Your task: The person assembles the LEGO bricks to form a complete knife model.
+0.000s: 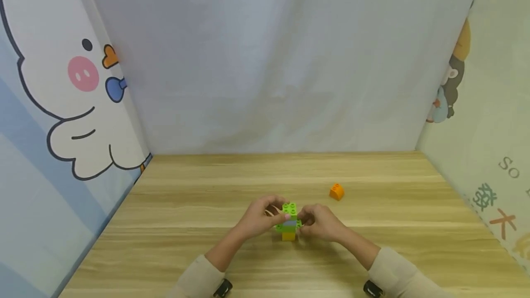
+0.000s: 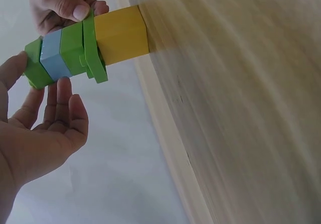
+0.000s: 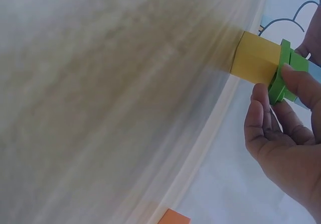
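A short tower of toy building blocks stands upright on the wooden table. From the bottom it has a yellow block (image 2: 123, 35), a wide flat green piece (image 3: 279, 76) jutting out at the sides, a green block (image 2: 72, 48), a light blue block (image 2: 54, 53) and a green top block (image 1: 290, 208) with studs. My left hand (image 1: 260, 217) pinches the top block between thumb and fingers. On the other side, my right hand (image 1: 322, 222) grips the jutting end of the wide green piece, its thumb and fingertips on it.
An orange block (image 1: 337, 192) with a curved side lies on the table (image 1: 198, 192), behind and right of the tower. A pale curtain (image 1: 265, 82) hangs at the back. Printed panels flank the table, one with a white cartoon figure (image 1: 45, 59).
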`<control>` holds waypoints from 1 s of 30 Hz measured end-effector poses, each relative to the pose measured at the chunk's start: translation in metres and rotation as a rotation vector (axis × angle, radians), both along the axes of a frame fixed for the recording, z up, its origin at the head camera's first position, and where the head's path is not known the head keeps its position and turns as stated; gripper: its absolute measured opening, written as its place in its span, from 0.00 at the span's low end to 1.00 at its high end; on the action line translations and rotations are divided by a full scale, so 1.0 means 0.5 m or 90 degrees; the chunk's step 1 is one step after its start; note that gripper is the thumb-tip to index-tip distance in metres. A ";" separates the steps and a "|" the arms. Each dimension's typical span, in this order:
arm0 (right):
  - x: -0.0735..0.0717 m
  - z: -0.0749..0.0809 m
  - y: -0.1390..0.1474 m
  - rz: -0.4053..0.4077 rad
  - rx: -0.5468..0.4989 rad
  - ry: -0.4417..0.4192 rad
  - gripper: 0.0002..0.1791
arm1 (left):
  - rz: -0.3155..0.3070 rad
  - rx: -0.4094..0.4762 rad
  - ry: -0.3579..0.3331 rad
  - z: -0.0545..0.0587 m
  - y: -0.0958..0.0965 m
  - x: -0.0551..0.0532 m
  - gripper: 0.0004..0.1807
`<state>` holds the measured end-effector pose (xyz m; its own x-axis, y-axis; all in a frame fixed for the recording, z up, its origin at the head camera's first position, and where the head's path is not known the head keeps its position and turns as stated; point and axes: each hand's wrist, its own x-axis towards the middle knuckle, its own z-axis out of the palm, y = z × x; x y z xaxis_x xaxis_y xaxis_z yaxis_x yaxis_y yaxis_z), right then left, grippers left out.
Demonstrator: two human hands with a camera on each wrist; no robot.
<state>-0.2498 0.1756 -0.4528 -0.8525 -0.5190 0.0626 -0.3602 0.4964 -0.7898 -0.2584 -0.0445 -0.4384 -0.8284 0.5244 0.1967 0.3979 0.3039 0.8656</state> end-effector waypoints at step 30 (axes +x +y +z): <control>-0.010 -0.012 -0.001 0.001 0.001 0.012 0.12 | 0.009 -0.020 0.019 -0.003 0.006 -0.002 0.16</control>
